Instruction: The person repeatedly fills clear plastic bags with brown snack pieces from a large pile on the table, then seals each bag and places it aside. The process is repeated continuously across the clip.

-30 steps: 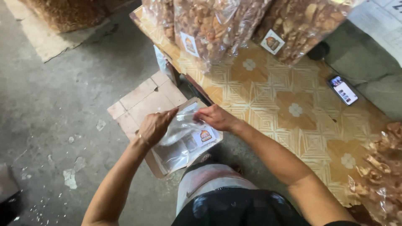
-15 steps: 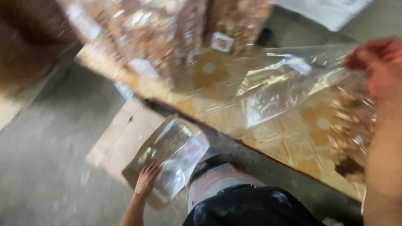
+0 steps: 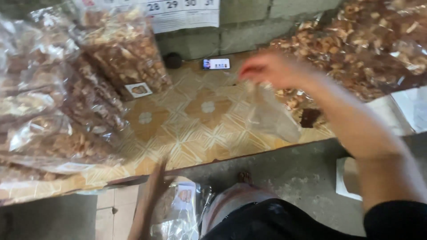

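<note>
Since half a second ago our right hand [image 3: 271, 70] has swung its thin, crinkly clear plastic bag [image 3: 271, 113], pinched, over the patterned table [image 3: 200, 129]. Nearer, our blurred left hand [image 3: 153, 195], grip unclear, nears stacked glossy bags [image 3: 180, 213]. Beyond lie bulging snack bags [image 3: 124, 49].
</note>
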